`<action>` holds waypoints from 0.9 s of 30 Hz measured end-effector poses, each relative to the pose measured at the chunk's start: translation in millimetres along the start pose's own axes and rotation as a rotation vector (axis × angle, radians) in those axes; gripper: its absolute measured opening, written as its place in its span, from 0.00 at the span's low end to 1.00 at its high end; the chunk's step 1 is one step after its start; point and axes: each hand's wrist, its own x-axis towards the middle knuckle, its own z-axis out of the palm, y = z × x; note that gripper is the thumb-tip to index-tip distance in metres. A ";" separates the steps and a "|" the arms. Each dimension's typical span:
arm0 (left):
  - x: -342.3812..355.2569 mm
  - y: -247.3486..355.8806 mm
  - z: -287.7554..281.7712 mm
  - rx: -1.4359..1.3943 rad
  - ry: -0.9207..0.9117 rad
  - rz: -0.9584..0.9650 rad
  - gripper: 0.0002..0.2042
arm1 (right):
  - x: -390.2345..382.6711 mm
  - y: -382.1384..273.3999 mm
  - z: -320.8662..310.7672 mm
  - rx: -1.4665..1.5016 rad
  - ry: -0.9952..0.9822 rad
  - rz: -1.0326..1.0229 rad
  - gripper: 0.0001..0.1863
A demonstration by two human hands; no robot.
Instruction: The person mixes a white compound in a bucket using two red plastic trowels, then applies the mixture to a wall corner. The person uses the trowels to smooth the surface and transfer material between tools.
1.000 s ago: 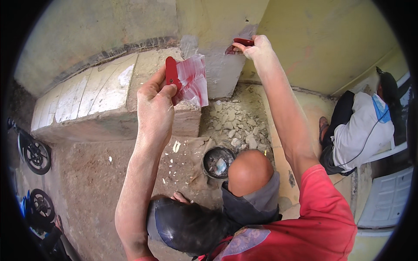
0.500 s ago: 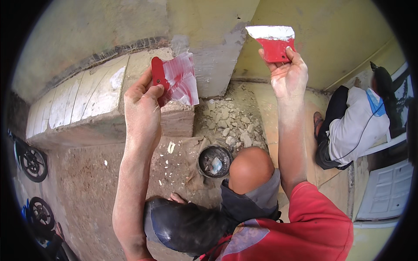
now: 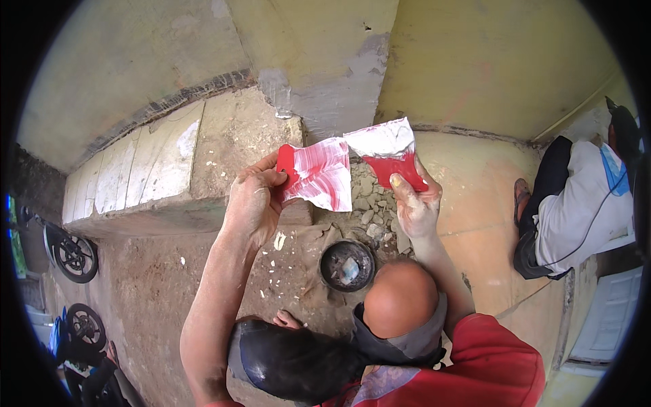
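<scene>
My left hand (image 3: pixel 254 203) is closed on the red handle of a putty scraper (image 3: pixel 322 175), whose broad face is streaked with white putty. In my right hand (image 3: pixel 417 214), a second red putty scraper (image 3: pixel 393 168) is gripped between thumb and fingers, with thick white putty along its far edge. The two scrapers meet or nearly meet at their inner edges; whether they touch I cannot tell. Both are held up in front of the wall corner, where grey putty patches (image 3: pixel 347 95) show. White dust coats my hands and forearms.
A black bucket (image 3: pixel 347 266) with something pale inside stands on the ground by my knee. Rubble (image 3: pixel 369 203) lies at the wall's foot. A tiled ledge (image 3: pixel 146 163) runs along the left. Motorbike wheels (image 3: pixel 74 253) show far left; a seated person (image 3: pixel 583 203) is at the right.
My right hand has come down and left, bringing its scraper beside the other one and tilting it. My left hand has moved right and slightly down. The view has shifted a little.
</scene>
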 end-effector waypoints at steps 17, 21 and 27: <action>3.4 -12.8 0.9 0.009 0.065 0.010 0.24 | -7.4 45.1 -20.4 -0.906 -0.479 -0.590 0.20; 1.6 -8.4 -5.9 0.045 0.081 0.019 0.25 | -12.6 49.0 -23.7 -0.906 -0.444 -0.579 0.25; 10.8 -1.6 -14.5 -0.024 0.135 0.079 0.26 | -27.0 74.1 -51.5 -0.996 -0.378 -0.445 0.27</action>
